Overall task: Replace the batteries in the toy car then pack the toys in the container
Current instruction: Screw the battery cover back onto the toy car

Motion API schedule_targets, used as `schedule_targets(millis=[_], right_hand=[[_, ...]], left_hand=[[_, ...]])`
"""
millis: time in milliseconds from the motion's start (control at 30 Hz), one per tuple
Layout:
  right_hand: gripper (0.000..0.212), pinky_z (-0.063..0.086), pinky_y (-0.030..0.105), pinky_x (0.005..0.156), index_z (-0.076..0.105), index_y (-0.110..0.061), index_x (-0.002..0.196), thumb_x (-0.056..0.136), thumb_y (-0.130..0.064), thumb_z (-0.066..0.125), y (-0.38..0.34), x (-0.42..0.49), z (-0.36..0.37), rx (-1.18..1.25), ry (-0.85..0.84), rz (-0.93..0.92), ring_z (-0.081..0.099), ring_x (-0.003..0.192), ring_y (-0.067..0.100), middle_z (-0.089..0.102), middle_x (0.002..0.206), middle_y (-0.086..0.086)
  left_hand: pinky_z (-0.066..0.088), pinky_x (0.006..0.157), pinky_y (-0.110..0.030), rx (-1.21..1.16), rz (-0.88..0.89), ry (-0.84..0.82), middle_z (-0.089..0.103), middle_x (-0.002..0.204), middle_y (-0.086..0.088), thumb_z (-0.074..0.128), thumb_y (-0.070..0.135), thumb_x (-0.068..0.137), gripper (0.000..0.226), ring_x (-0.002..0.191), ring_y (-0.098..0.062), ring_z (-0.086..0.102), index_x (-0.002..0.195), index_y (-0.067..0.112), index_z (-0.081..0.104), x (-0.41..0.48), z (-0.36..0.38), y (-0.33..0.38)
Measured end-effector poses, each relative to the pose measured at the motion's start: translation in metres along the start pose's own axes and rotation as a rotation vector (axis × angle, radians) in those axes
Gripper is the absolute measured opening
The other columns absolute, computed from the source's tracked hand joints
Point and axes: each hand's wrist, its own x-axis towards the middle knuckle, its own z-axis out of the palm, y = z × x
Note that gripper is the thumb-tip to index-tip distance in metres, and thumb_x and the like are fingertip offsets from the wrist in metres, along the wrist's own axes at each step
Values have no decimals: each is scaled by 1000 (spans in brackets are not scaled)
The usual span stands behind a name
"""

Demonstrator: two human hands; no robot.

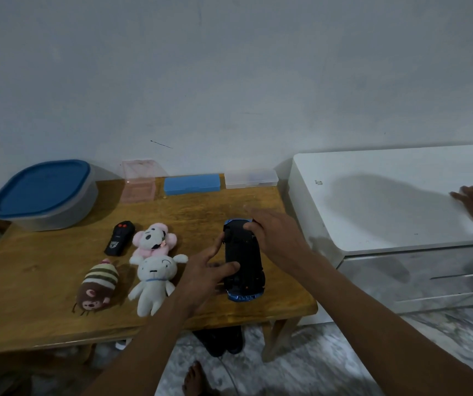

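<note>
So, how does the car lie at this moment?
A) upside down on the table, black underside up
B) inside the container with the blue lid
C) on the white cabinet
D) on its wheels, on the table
A: the car lies on the table with its black underside facing up and only blue edges showing, while the left hand and the right hand hold it.

plush toys (152, 281) beside car (244, 252), open tabletop (201, 212) beyond
</note>
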Motion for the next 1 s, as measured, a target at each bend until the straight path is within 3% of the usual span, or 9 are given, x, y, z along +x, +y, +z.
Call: schedule_targets(millis=[133,267,400,533,667,767,833,1000], right_hand=[[47,43,23,87,40,-9,140,96,-17,51,0,1,2,40,-71,-24,57,106,20,59,126,8],[42,41,22,88,45,-11,138,97,-18,50,1,5,1,43,-60,4,58,109,22,61,126,8],[41,46,24,90,46,-10,137,97,-16,49,5,8,5,93,-35,-33,58,106,16,62,120,5],[40,51,25,83,46,-17,138,98,-19,47,7,8,7,240,-40,71,62,95,11,69,108,-1],[24,49,16,74,62,-24,117,95,-23,54,10,5,9,338,49,186,62,86,1,67,106,-10],[5,49,17,59,57,-26,96,93,-22,56,12,2,9,354,83,194,62,70,1,67,88,-9],[9,54,23,62,54,-26,88,91,-20,60,14,1,8,387,118,214,65,74,5,66,84,-8],[10,57,30,66,67,-18,99,90,-21,63,14,0,10,312,175,147,64,75,5,68,86,-10]], left_hand=[[56,83,-47,3,-1,10,72,108,-17,66,8,89,72,101,-31,69,144,43,35,2,0,0],[57,76,-40,8,-10,0,72,107,-16,65,6,88,71,98,-28,71,141,44,37,1,2,3],[57,79,-43,5,1,27,72,107,-17,65,7,89,70,99,-30,70,142,43,37,3,2,4],[56,85,-47,28,10,36,72,106,-16,65,9,89,70,99,-29,70,141,45,36,5,0,6],[55,87,-49,13,2,26,73,106,-16,65,8,89,71,99,-29,70,139,48,35,3,1,6],[55,88,-50,16,-2,36,73,106,-14,65,7,89,73,99,-29,71,141,46,33,2,2,5],[53,91,-54,17,-5,51,73,106,-15,65,8,89,74,98,-31,70,145,43,30,3,2,5],[49,94,-59,-9,10,73,73,106,-16,62,6,91,75,99,-34,70,149,38,27,-1,0,7]])
